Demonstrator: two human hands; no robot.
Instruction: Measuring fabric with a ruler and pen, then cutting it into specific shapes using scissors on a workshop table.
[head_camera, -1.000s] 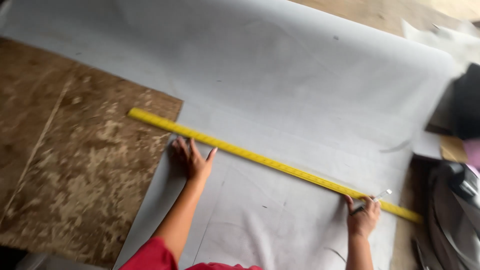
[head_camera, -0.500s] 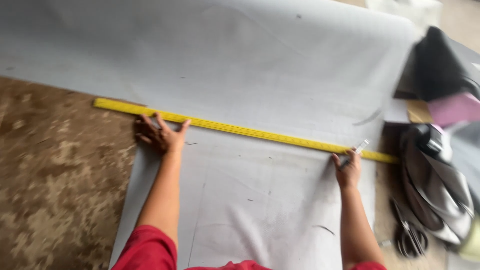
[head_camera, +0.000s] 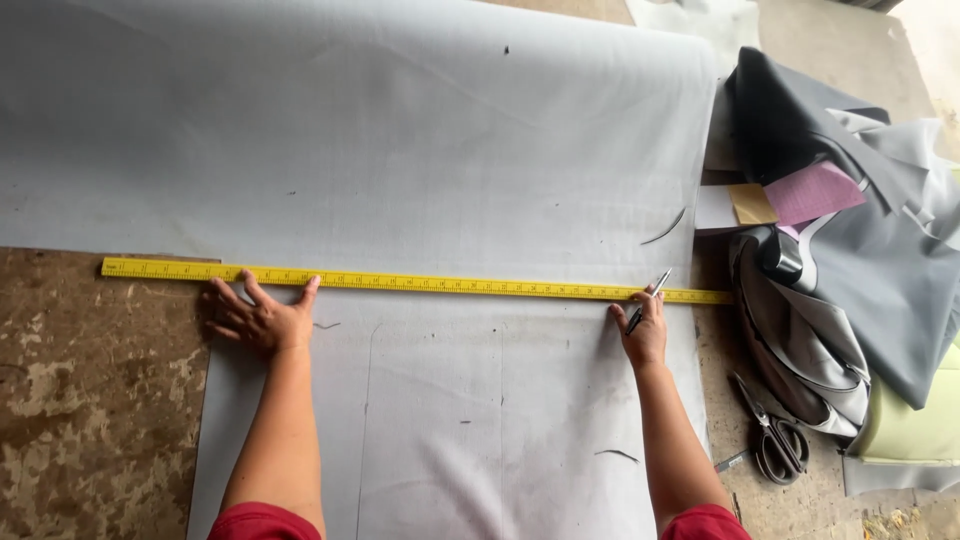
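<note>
A long yellow ruler (head_camera: 420, 282) lies flat across a wide sheet of grey fabric (head_camera: 400, 140), running from the left edge of the sheet to its right edge. My left hand (head_camera: 255, 316) is spread flat with its fingers apart, pressing on the fabric and the ruler's lower edge near the left end. My right hand (head_camera: 642, 328) holds a pen (head_camera: 650, 299) with its tip at the ruler's lower edge near the right end. Faint drawn lines show on the fabric below the ruler.
The fabric lies on a worn brown floor (head_camera: 90, 400). At the right lies a heap of grey and dark fabric pieces (head_camera: 850, 250) with pink and tan paper (head_camera: 800, 195). Black scissors (head_camera: 770, 435) lie near my right forearm.
The view has shifted so the ruler now lies level instead of slanting. Both hands stay on the ruler; the left hand has spread flatter along its lower edge.
</note>
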